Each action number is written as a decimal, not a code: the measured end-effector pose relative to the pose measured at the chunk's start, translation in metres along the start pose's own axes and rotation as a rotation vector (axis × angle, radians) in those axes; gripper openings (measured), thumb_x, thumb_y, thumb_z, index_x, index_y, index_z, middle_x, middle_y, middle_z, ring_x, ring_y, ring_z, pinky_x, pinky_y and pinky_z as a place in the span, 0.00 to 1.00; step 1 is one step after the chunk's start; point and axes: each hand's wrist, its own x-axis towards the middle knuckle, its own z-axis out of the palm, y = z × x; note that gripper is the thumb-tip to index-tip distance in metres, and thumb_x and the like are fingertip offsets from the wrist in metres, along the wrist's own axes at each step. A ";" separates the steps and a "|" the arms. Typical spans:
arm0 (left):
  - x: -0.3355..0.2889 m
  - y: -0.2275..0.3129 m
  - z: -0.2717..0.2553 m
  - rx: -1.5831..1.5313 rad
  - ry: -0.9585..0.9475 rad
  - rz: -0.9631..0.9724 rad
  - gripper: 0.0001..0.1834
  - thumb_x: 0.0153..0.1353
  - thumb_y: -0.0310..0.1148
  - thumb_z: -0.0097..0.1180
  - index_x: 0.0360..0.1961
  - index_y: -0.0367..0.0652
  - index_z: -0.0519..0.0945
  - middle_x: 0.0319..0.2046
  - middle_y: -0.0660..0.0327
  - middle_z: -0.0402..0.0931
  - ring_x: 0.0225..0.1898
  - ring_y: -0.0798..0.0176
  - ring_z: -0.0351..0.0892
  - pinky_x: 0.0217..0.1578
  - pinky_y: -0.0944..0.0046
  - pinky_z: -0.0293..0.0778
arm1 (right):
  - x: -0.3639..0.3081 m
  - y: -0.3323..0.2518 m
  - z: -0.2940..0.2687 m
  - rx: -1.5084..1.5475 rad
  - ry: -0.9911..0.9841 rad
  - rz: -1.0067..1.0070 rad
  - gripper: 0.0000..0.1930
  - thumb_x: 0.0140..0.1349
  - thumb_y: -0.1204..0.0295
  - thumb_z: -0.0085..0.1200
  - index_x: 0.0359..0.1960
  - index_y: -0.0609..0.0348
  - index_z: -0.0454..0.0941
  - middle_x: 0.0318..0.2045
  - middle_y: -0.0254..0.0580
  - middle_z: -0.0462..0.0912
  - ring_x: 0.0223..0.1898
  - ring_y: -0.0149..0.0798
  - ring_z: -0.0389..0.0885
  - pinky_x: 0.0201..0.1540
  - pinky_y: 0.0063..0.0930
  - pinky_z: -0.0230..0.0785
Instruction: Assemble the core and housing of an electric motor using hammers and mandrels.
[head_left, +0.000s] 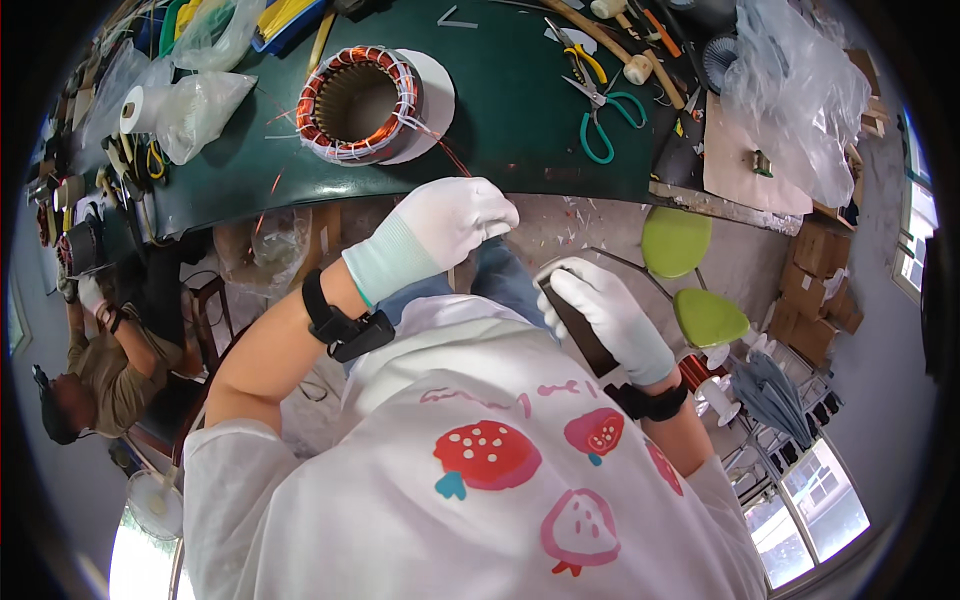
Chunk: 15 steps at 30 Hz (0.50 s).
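My left hand, in a white glove with a pale green cuff, is closed in a fist just off the table's near edge. What its fingers hold, if anything, is hidden. Beyond it a stator, a ring with copper windings laced in white cord, stands on a round white disc. Red lead wires run from the stator toward the glove; whether they meet it cannot be seen. Lower right, my gloved right hand has its fingers curled over a long dark brown strip, beside my lap.
Teal-handled scissors, yellow-handled pliers and a wooden mallet lie on the green table. Clear plastic bags heap at right. Green seats stand on the littered floor. Another person sits at left.
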 end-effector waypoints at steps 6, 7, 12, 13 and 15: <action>0.004 -0.002 0.000 -0.002 0.001 0.063 0.06 0.65 0.30 0.59 0.41 0.44 0.85 0.39 0.56 0.82 0.44 0.48 0.82 0.45 0.53 0.79 | 0.023 -0.010 0.025 -0.048 0.166 -0.127 0.14 0.74 0.64 0.53 0.43 0.66 0.80 0.31 0.34 0.81 0.29 0.25 0.77 0.33 0.23 0.70; 0.003 -0.003 0.001 0.018 0.007 0.055 0.06 0.65 0.30 0.59 0.41 0.43 0.84 0.39 0.56 0.82 0.43 0.48 0.82 0.45 0.53 0.79 | 0.012 -0.003 0.015 0.055 0.111 -0.094 0.13 0.74 0.65 0.53 0.42 0.65 0.80 0.30 0.32 0.81 0.29 0.25 0.77 0.33 0.23 0.71; 0.006 -0.003 0.001 0.039 0.010 0.055 0.07 0.65 0.30 0.59 0.41 0.42 0.84 0.39 0.55 0.82 0.43 0.48 0.82 0.45 0.53 0.79 | 0.030 -0.011 0.027 -0.413 0.307 -0.301 0.13 0.73 0.64 0.56 0.42 0.64 0.80 0.28 0.35 0.81 0.29 0.26 0.76 0.35 0.25 0.70; 0.007 -0.004 -0.002 0.080 0.043 0.057 0.07 0.65 0.30 0.59 0.41 0.42 0.84 0.39 0.55 0.82 0.43 0.48 0.82 0.45 0.53 0.79 | 0.043 -0.010 0.029 -0.357 0.310 -0.290 0.13 0.73 0.63 0.56 0.42 0.63 0.80 0.28 0.40 0.81 0.29 0.31 0.77 0.35 0.29 0.71; 0.003 -0.001 -0.004 0.057 0.001 0.045 0.07 0.65 0.30 0.59 0.41 0.42 0.84 0.39 0.55 0.82 0.43 0.48 0.82 0.45 0.53 0.79 | 0.019 -0.001 0.018 -0.283 0.254 -0.229 0.14 0.72 0.62 0.56 0.43 0.64 0.79 0.28 0.43 0.81 0.29 0.36 0.78 0.36 0.31 0.71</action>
